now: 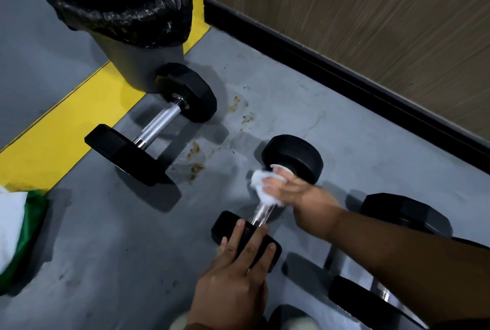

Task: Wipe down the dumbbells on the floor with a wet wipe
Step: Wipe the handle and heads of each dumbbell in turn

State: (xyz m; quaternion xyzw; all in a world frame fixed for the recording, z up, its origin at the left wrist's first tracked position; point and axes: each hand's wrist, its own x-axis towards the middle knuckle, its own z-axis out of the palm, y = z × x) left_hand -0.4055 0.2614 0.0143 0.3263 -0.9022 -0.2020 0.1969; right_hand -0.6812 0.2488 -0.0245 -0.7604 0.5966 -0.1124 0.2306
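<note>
Centre-right of frame, on grey floor (106,237): small dumbbell (294,157). Right hand (289,189), grip curled round white wet wipe (261,186) on its handle. Left hand (238,263), fingers straight, pressing near weight.

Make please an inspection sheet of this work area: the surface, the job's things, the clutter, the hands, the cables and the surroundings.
Surface: grey painted floor with brown stains and a yellow stripe.
Job's things: white crumpled wet wipe on the chrome handle of the small black dumbbell; a larger black dumbbell lies apart.
Clutter: green and white cloth at the left edge.
Hands: right hand has its grip on the wipe; left hand presses the near weight.
Cables: nothing seen.
Surroundings: grey bin with black liner, wooden panel.
</note>
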